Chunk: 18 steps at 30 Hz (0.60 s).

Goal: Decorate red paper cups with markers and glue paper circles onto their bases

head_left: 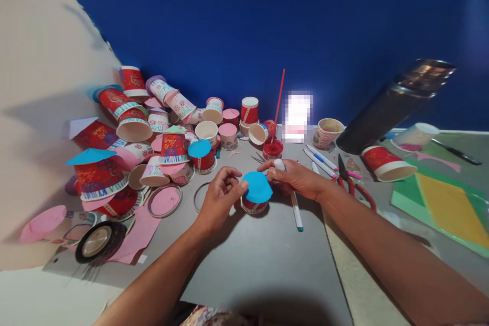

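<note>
A small red paper cup (254,206) stands on the grey table (248,260) with a round blue paper disc (257,187) on top of it. My left hand (219,199) pinches the disc's left edge with thumb and fingers. My right hand (293,177) touches the disc's right edge and also holds a white pen (295,208) with a teal tip that points down toward me.
A heap of decorated paper cups (153,132) fills the back left. Red-handled scissors (353,186), several markers (320,160), a red paint pot (272,148) with a stick, a dark tilted cylinder (393,104), tape rolls (98,241) and green and yellow sheets (446,206) lie around.
</note>
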### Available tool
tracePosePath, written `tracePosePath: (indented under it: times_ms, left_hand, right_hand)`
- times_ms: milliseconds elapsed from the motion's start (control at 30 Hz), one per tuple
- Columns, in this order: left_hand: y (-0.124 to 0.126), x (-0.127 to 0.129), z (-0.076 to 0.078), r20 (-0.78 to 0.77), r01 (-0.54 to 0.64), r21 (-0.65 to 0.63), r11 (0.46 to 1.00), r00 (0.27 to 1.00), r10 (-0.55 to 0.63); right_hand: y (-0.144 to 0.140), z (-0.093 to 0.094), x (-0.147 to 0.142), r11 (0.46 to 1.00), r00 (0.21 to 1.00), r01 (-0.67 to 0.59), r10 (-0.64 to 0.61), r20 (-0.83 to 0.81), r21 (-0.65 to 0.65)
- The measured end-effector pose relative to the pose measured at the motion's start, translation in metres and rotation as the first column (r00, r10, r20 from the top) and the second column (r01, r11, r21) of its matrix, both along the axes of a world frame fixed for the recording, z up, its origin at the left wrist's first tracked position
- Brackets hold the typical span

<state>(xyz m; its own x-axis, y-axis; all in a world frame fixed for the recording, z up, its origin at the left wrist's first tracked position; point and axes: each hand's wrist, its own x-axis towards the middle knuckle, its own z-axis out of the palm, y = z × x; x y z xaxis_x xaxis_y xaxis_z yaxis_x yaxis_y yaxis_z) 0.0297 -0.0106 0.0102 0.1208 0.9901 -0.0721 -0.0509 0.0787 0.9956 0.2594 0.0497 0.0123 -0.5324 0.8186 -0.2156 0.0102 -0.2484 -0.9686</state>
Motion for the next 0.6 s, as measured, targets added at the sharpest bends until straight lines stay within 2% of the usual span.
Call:
tracePosePath:
  times_ms: [100, 167, 267, 400, 600]
  left_hand:
    - [-0.0029, -0.0024, 0.008, -0.22, -0.012, 0.205, 0.979, 0.974, 0.058]
    - [-0.0027, -0.0029, 0.0095, -0.318, 0.03, 0.271, 0.962, 0.946, 0.06]
    - [-0.0005, -0.0022, 0.0065, -0.366, 0.073, 0.278, 0.958, 0.93, 0.036]
    - [0.0012, -0.0013, 0.0027, -0.362, 0.076, 0.258, 0.963, 0.932, 0.023]
    - [0.0007, -0.0022, 0.005, -0.367, 0.058, 0.232, 0.971, 0.93, 0.032]
  right_hand:
    - [0.0001, 0.004, 0.0051, 1.0, 0.999, -0.018, 0.018, 0.04, 0.019]
    - [-0.0008, 0.0056, 0.0054, 0.997, 0.995, -0.071, 0.07, 0.078, 0.011]
    - [-0.0026, 0.0064, 0.0027, 0.99, 0.983, -0.137, 0.133, 0.124, 0.023]
    - [-0.0037, 0.0058, -0.0001, 0.99, 0.983, -0.128, 0.118, 0.141, 0.066]
    - [-0.0001, 0.0042, 0.0022, 0.975, 0.976, -0.154, 0.125, 0.179, 0.162]
